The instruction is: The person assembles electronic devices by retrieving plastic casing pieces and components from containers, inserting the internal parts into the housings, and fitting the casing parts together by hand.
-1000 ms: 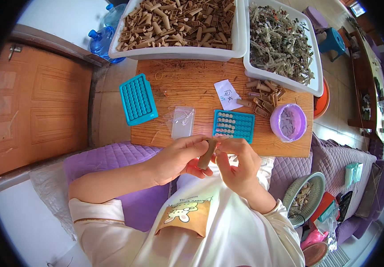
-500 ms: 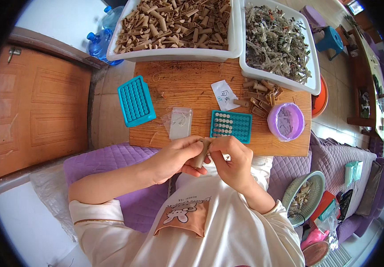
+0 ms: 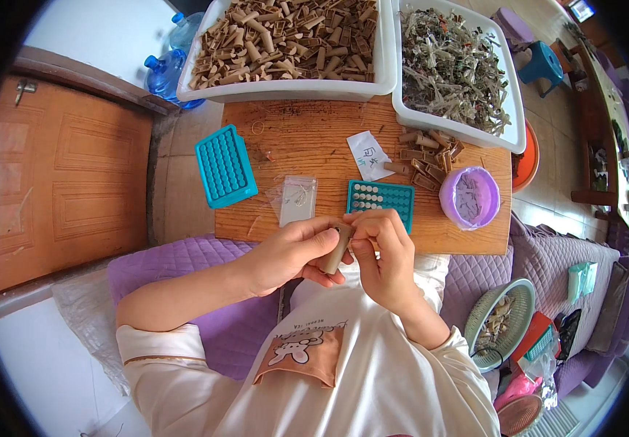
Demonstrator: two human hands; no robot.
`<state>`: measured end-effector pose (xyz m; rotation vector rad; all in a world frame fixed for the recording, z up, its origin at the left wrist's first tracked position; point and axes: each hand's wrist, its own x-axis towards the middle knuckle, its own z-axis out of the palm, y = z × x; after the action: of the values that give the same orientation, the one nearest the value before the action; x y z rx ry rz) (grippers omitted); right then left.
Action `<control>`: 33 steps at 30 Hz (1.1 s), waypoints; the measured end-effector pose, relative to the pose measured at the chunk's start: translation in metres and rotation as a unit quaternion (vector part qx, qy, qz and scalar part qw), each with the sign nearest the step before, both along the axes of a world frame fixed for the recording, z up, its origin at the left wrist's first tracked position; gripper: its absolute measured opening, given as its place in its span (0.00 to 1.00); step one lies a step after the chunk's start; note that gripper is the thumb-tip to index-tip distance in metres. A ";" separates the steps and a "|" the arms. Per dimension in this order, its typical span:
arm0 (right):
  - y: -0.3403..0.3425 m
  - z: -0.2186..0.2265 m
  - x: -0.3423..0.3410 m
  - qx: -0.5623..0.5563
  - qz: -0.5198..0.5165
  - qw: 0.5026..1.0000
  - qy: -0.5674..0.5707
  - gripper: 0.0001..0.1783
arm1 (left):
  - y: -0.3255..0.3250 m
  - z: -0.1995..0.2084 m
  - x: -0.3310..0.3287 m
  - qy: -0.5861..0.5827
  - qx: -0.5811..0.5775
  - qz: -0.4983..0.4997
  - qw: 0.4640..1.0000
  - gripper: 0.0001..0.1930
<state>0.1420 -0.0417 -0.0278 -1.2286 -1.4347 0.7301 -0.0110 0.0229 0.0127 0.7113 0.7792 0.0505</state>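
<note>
A tan, tube-like plastic casing [image 3: 338, 256] is gripped in my left hand [image 3: 291, 251], tilted over my lap just off the table's front edge. My right hand [image 3: 386, 251] meets its upper end, thumb and fingers drawn together; whatever is between them is too small or hidden. Just beyond my right hand sits a teal tray [image 3: 397, 197] with small silvery round discs in its left part. A clear flat plastic box [image 3: 297, 211] with fine thin pieces lies beyond my left hand.
Another teal tray [image 3: 225, 166] is at the table's left. A purple-rimmed bin [image 3: 495, 204], loose tan casings [image 3: 431, 156] and a paper note [image 3: 367, 155] are on the right. Large white tubs [image 3: 292, 90] of casings and of wrapped small parts [image 3: 456, 73] stand at the back.
My right hand's fingers have shifted slightly up and turned at the casing's upper end, uncovering more of it. The left hand still holds the casing.
</note>
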 end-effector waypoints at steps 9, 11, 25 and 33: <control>0.003 -0.005 0.003 0.074 0.048 0.996 -0.015 0.08 | -0.002 0.001 0.000 -0.015 0.143 -0.028 0.989 0.20; 0.001 -0.008 0.006 0.103 0.060 0.992 0.038 0.09 | -0.004 -0.001 0.000 -0.037 0.176 -0.040 0.983 0.20; -0.002 0.019 0.042 0.024 0.246 0.969 0.029 0.16 | -0.002 0.014 0.001 -0.008 0.315 -0.153 0.937 0.19; -0.014 -0.011 0.029 -0.080 0.138 0.941 0.299 0.19 | -0.008 0.002 0.000 0.038 0.793 -0.080 0.603 0.18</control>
<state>0.1705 -0.0555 -0.0385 -0.8194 -1.0532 1.3076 -0.0106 0.0153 0.0148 2.5173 0.5777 0.6227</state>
